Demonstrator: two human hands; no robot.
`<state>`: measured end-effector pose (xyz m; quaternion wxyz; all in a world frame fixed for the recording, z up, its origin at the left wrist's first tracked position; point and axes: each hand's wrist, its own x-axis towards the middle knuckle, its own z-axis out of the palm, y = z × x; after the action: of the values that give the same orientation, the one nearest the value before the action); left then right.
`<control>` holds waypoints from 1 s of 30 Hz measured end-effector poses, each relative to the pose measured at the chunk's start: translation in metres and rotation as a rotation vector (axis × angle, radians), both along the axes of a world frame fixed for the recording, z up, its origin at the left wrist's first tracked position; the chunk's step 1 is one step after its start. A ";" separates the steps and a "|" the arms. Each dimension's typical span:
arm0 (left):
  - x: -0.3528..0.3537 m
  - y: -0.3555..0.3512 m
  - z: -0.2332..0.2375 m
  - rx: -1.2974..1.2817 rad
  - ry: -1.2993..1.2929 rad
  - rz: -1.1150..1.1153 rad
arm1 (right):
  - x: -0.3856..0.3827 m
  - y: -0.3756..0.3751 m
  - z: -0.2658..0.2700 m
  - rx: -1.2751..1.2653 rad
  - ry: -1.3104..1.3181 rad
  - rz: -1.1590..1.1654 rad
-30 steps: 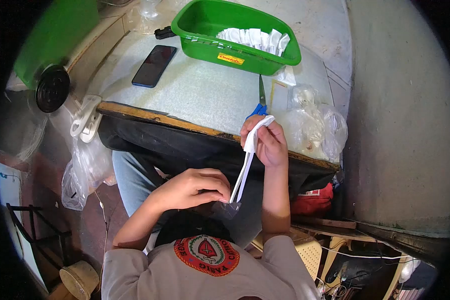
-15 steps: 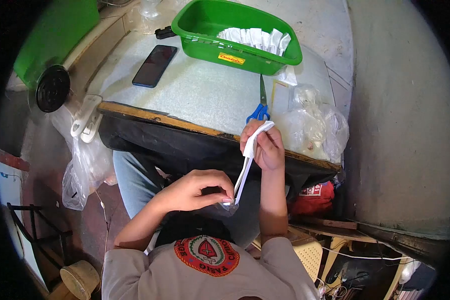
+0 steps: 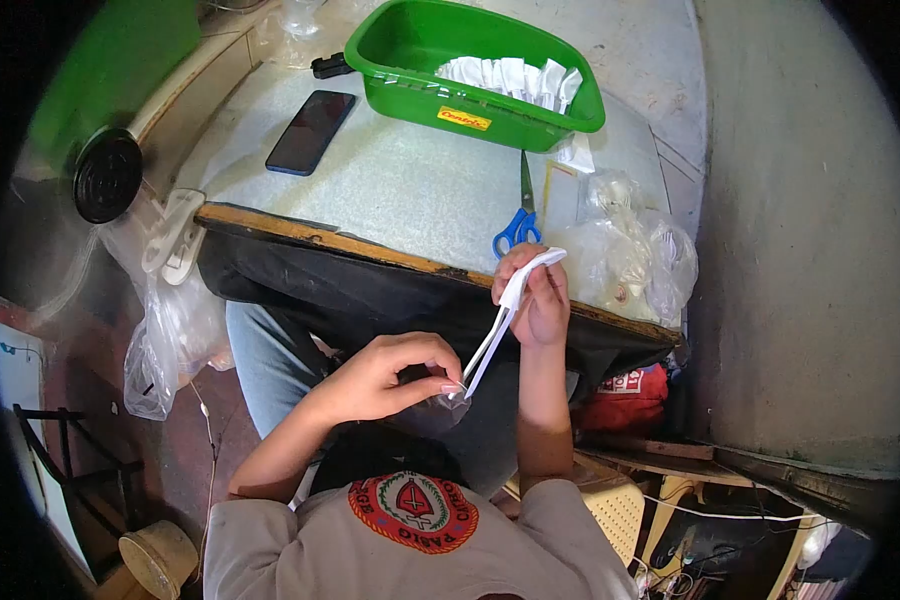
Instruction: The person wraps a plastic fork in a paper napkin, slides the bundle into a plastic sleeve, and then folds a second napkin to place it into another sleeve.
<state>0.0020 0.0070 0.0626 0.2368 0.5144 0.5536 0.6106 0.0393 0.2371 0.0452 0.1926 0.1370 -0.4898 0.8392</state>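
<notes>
My right hand (image 3: 536, 300) is closed round a folded white paper napkin (image 3: 542, 259), from which two thin white plastic cutlery handles (image 3: 488, 352) slant down to the left. At their lower ends, the thumb and fingers of my left hand (image 3: 395, 378) pinch a small clear plastic sleeve (image 3: 438, 412). The handle tips sit right at the sleeve's mouth. Both hands are above my lap, before the table's front edge. Blue-handled scissors (image 3: 518, 232) lie on the table just beyond my right hand.
A green basin (image 3: 400, 98) holds a row of napkin-wrapped bundles (image 3: 515, 76). A phone (image 3: 311, 132) lies left of it. Clear bags (image 3: 625, 250) with white plastic cutlery are at the table's right. Plastic bags (image 3: 160, 350) hang at the left edge; a wall (image 3: 810, 220) stands right.
My right hand and the napkin-wrapped cutlery have shifted slightly right, and the handle tips have come up out of the sleeve somewhat. My left hand has barely moved, still pinching the sleeve.
</notes>
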 end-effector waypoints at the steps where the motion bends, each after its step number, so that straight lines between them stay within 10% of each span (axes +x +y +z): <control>1: 0.000 0.000 0.000 0.011 -0.008 0.001 | -0.001 0.000 -0.005 0.000 0.000 0.000; 30: -0.001 -0.005 0.003 0.020 -0.004 0.080 | 0.006 -0.019 -0.015 -0.218 -0.101 -0.175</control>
<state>0.0009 0.0018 0.0651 0.2082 0.4930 0.5672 0.6260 0.0450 0.2184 0.0302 0.2542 0.0296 -0.4146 0.8733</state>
